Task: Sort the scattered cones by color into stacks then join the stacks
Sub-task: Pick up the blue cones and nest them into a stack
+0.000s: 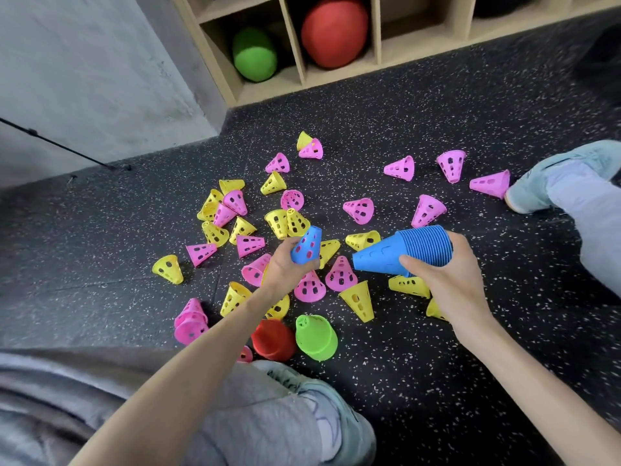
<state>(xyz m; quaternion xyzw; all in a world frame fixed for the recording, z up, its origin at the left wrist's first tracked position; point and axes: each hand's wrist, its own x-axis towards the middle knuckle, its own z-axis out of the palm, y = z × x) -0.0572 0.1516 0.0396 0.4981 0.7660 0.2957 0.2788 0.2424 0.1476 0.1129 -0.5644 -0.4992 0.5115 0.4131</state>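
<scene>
My left hand grips a single blue cone by its wide end, narrow tip pointing up. My right hand holds a blue stack of cones lying sideways, its tip pointing left toward the single cone, a short gap between them. Several pink cones and yellow cones lie scattered on the dark speckled floor around and under both hands. A red stack and a green stack stand near my knee.
A wooden cubby shelf at the back holds a green ball and a red ball. A grey wall rises at left. My shoe sits at right; my bent knee is below.
</scene>
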